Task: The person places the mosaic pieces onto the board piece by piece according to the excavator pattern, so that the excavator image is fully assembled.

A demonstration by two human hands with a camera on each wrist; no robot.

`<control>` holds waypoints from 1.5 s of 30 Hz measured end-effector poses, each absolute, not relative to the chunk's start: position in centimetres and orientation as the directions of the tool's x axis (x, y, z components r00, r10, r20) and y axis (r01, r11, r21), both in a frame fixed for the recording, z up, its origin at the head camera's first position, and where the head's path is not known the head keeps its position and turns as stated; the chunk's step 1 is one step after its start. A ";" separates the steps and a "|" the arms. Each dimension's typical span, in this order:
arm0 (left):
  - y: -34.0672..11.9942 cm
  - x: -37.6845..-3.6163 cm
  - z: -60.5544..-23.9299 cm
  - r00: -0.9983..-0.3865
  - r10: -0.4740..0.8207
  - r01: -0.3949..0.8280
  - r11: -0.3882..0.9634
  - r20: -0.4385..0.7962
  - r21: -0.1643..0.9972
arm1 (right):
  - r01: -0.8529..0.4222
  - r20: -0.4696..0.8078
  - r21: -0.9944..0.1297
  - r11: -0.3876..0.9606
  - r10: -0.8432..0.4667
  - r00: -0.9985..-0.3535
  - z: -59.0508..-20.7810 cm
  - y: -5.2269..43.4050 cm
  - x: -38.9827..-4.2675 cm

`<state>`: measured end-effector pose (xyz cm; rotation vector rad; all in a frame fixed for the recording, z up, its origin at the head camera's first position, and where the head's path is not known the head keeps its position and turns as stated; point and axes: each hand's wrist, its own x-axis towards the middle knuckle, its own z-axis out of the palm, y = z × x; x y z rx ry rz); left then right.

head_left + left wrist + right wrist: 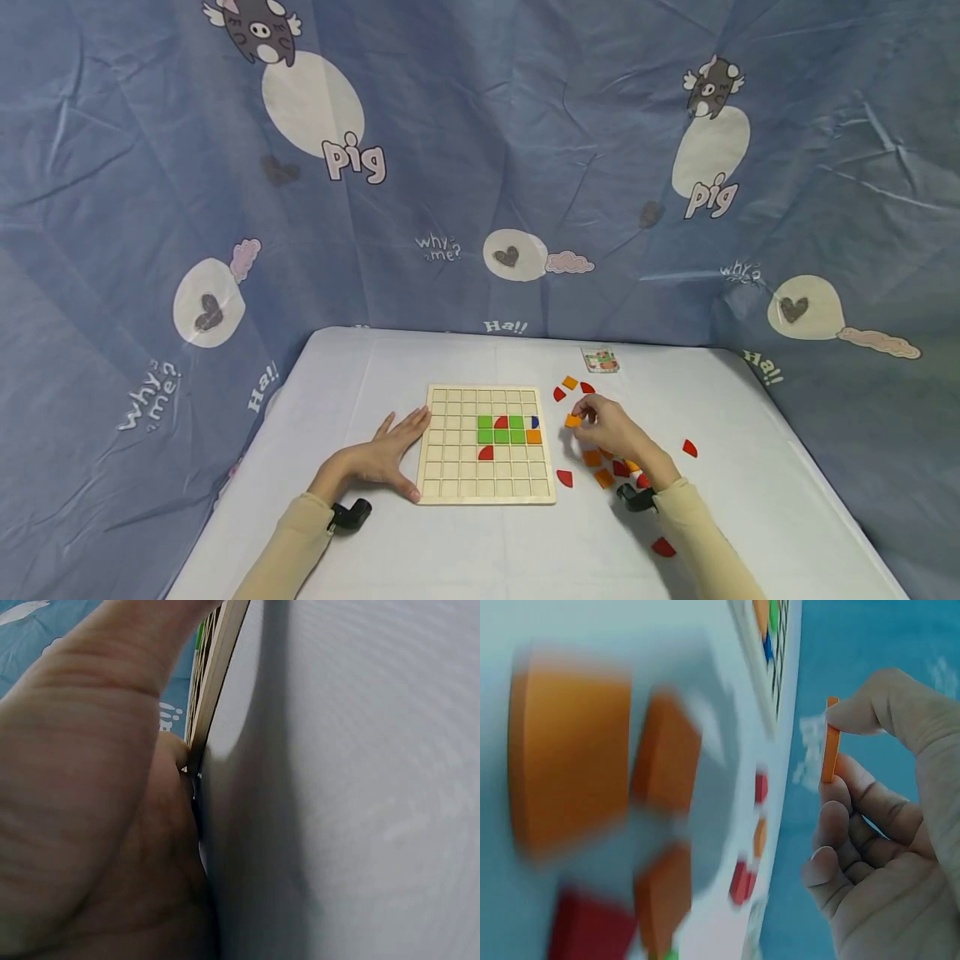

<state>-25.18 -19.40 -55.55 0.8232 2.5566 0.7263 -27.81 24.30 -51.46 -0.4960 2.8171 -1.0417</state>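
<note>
Left hand: I saw my left hand [386, 457] lying flat on the surface [360, 375], fingers [411, 429] straight and spread, holding nothing; the fingertips and thumb touched the left edge of the board [442, 483]
Left wrist view: I could make out only the palm [82, 825] pressed against the board edge [214, 682], with the white surface beside it
Right hand: my right hand [611, 427] hovered just right of the board, its fingers curled, pinching an orange tile [573, 421] between thumb and forefinger
Right wrist view: the tile [829, 740] stood edge-on between thumb [870, 712] and forefinger, clear of the surface; the other fingers were loosely curled under it
Board: a pale wooden grid lay flat in the middle of the surface; green squares [501, 429] sat in a cluster near its centre, with a red quarter round [501, 422] among them, a blue piece [535, 422] and an orange square [533, 437] at the right end, and another red quarter round [486, 453] below
Loose pieces: orange squares [597, 467] and red quarter rounds [565, 477] lay scattered right of the board, some under my right wrist, one red piece [690, 448] well apart to the right, another [663, 547] near my sleeve
Card: a small picture card [601, 360] lay near the far edge of the surface
Backdrop: a blue cloth [480, 167] printed with pigs and words hung behind
</note>
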 end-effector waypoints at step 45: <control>-19.3 -25.1 -55.3 -0.764 0.621 0.438 0.698 -0.175 0.566 | -0.566 0.056 -0.485 0.667 -0.622 -0.781 -53.0 13.6 -25.6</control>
